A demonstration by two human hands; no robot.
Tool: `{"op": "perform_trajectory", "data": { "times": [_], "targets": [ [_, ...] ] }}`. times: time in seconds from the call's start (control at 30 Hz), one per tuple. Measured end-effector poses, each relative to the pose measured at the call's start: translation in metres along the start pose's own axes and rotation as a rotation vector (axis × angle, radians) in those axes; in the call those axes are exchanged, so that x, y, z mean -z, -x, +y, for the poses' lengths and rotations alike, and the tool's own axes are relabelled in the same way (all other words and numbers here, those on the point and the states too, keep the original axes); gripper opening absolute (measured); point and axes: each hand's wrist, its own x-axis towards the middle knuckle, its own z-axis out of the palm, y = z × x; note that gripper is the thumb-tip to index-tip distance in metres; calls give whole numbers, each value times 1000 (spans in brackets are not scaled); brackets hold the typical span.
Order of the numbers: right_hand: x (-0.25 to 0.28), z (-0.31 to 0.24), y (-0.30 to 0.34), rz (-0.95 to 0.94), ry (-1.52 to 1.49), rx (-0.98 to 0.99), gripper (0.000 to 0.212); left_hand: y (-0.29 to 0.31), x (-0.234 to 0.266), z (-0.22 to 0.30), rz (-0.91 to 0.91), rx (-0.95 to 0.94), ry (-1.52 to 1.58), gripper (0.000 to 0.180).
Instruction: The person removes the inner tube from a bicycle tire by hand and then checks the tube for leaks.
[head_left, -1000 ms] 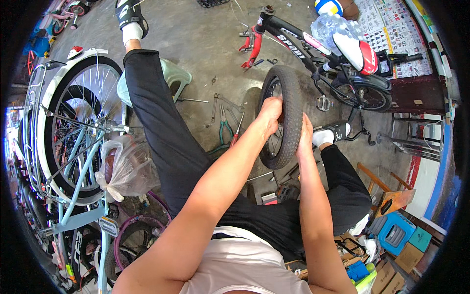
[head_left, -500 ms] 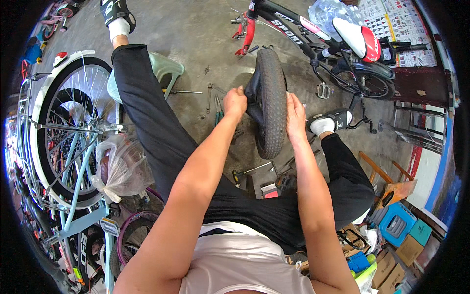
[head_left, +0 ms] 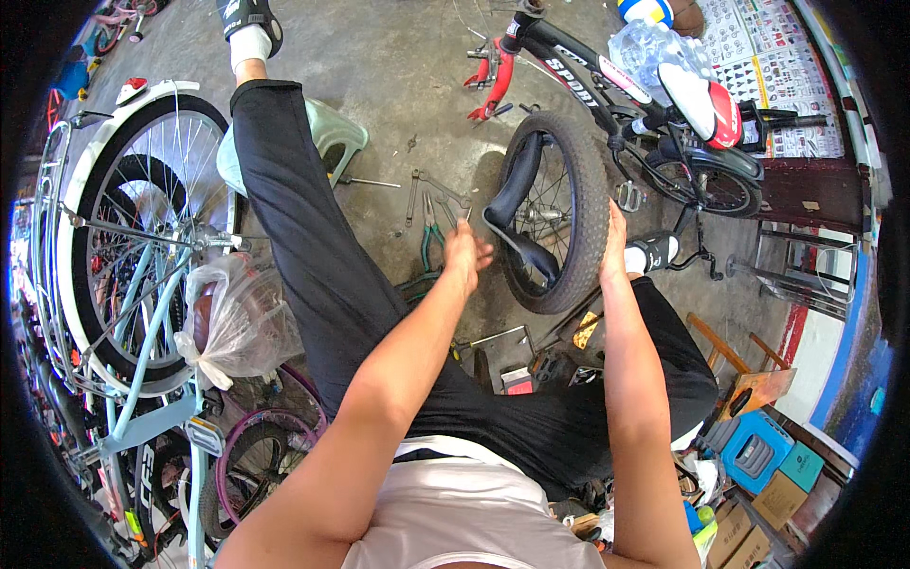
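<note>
A small bicycle wheel (head_left: pixel 590 204) with a knobby tyre stands tilted between my legs, its spokes and hub facing left. Out of its left side bulges a loop of black inner tube (head_left: pixel 518 182), partly pulled from the tyre. My right hand (head_left: pixel 615 245) lies flat along the tyre's right side, fingers stretched. Left of the tube, apart from it, my left hand (head_left: pixel 464 256) has loosely spread, slightly blurred fingers and nothing visible in it. On the floor beyond this hand lie teal-handled pliers (head_left: pixel 431 232) and a wrench (head_left: pixel 413 197).
A black bicycle frame (head_left: pixel 583 76) with a red fork lies at the upper right. A light-blue bicycle (head_left: pixel 156 417) stands on the left, near a pale green stool (head_left: pixel 332 133). A screwdriver (head_left: pixel 374 181) is on the floor. Boxes and a blue plastic case (head_left: pixel 755 450) sit lower right.
The wheel has turned from edge-on, so its spokes and the loose tube now show. My left hand has let go of the tube and moved down. My right hand has shifted right with the tyre.
</note>
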Motion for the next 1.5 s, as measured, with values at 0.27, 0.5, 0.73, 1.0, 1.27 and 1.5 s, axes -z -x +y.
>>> {"op": "perform_trajectory", "data": {
  "times": [0.27, 0.5, 0.73, 1.0, 1.27, 1.5],
  "targets": [
    [-10, -19, -9, 30, 21, -60, 40, 113, -56, -33, -281, -98, -395, 59],
    [-17, -30, -2, -58, 21, -86, 36, 104, -55, -24, -198, -112, -295, 29],
    [11, 12, -27, 72, 300, 27, 49, 0, 4, -20, 45, 33, -194, 26],
    [31, 43, -38, 38, 112, -111, 48, -95, 41, 86, 127, -82, -118, 25],
    [23, 28, -41, 43, 180, -49, 48, 1, -6, 39, -381, -147, 253, 40],
    [-25, -28, -28, 103, 90, -231, 53, 45, -16, -30, -381, -294, -393, 28]
  ]
}}
